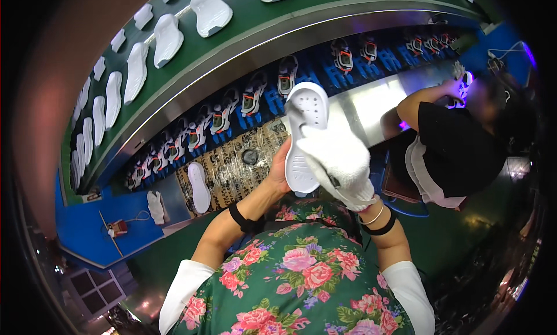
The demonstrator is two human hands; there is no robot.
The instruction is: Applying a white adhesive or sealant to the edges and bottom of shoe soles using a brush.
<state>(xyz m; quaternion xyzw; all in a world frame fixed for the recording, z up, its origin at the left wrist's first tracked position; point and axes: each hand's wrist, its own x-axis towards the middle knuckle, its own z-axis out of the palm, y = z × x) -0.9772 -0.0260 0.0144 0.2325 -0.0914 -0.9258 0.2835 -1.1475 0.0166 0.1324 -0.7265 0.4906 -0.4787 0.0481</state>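
At the far left, a curved green conveyor (243, 21) carries a row of white soles (136, 71) lying flat, well apart from the hands. Below it, a lower blue track holds a line of shoes (250, 97) in white, black and orange. On the desk (232, 166) lie a single white sole (199, 187) and, further left, a white glove (155, 207). At the centre, the bare left hand (280, 169) grips the lower left edge of an upright white shoe sole (304, 134), raised above the desk before the person's chest. The right hand (339, 164), in a white glove, is closed over the sole's lower right side, pressing against it. At the right, another person in a black top (458, 149) leans over the steel surface.
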